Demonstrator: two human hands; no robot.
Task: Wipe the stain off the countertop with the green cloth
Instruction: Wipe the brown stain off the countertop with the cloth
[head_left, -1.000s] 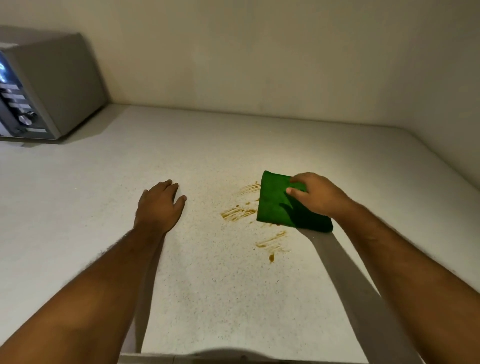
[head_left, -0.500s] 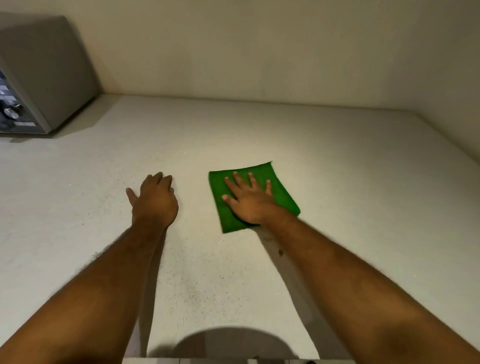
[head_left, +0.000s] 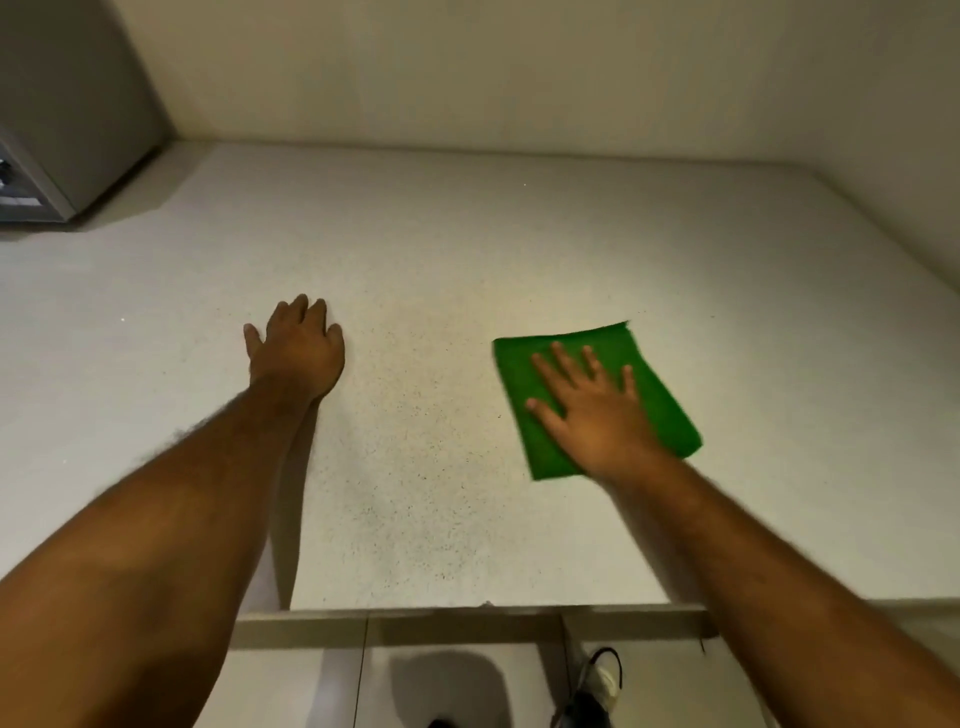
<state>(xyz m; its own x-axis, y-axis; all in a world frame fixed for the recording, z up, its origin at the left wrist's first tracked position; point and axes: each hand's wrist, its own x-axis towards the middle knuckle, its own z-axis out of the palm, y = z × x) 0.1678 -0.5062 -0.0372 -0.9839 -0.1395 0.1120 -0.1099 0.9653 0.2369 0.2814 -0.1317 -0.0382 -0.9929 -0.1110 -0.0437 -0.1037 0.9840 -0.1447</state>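
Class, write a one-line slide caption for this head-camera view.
Right hand presses the green cloth flat on the speckled countertop; left hand braces.

Green cloth (head_left: 660, 395) flat on speckled countertop (head_left: 415, 441)

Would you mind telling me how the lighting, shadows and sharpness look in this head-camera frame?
Head view: dim, warm, even light with no glare on the countertop; the left hand and its forearm cast a narrow shadow to their right; the green cloth is smeared along its right edge, while the right hand on it looks fairly sharp; wide-angle distortion fans the wall lines outward.
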